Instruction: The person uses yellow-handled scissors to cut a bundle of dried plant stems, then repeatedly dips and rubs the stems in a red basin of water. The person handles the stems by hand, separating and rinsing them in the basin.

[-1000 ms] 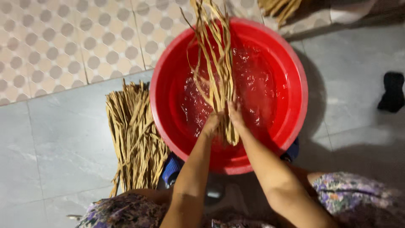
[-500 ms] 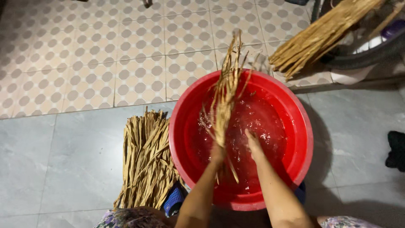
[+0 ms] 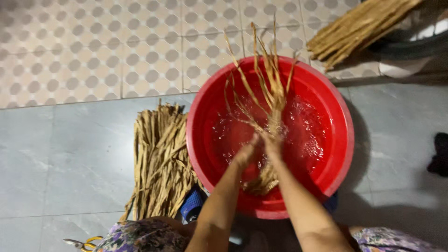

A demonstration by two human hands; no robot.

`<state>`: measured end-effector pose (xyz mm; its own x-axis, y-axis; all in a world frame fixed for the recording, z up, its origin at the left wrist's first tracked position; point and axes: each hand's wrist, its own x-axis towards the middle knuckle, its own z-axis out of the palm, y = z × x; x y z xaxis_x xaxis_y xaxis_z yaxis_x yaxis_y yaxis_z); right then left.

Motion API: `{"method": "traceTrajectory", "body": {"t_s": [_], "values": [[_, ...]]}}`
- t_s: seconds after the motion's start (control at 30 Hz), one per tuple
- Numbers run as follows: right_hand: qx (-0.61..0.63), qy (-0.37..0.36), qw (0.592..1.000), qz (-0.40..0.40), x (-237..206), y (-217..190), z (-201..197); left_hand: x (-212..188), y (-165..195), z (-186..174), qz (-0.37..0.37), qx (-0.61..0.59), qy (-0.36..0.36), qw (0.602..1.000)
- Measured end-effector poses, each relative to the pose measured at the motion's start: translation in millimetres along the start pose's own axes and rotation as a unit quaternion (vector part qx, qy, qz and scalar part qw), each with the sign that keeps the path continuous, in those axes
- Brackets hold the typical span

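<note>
Both hands, left hand (image 3: 245,156) and right hand (image 3: 272,142), meet over the middle of the red plastic basin (image 3: 338,154) of water, fingers clamped together on a bundle of wet straw-coloured fibre strips (image 3: 268,95), whose free ends fan upward past the basin's far rim. A pile of dry strips (image 3: 158,158) lies on the grey tile floor (image 3: 70,158) touching the basin's left side; another bundle (image 3: 359,25) lies at the floor's far right corner.

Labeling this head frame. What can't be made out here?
- Fingers of left hand and right hand: motion-blurred and buried in the wet strands, grip unclear.
- Bottom of the red basin: hidden by rippling water.
- Upper-right bundle: cut by the top edge.
- Scissors: partly cut off at the bottom edge.
- Dark object: cropped at the right edge, unidentifiable.
</note>
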<state>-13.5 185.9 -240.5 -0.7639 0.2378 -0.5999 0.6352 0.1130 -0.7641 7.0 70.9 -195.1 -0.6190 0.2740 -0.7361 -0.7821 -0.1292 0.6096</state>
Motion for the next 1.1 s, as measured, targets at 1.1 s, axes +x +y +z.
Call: {"method": "traceTrajectory", "body": {"t_s": [1.1], "values": [[-0.027,-0.084,0.996,0.01,11,-13,-11,24,0,14,0.115,-0.111,0.123,0.979]]}}
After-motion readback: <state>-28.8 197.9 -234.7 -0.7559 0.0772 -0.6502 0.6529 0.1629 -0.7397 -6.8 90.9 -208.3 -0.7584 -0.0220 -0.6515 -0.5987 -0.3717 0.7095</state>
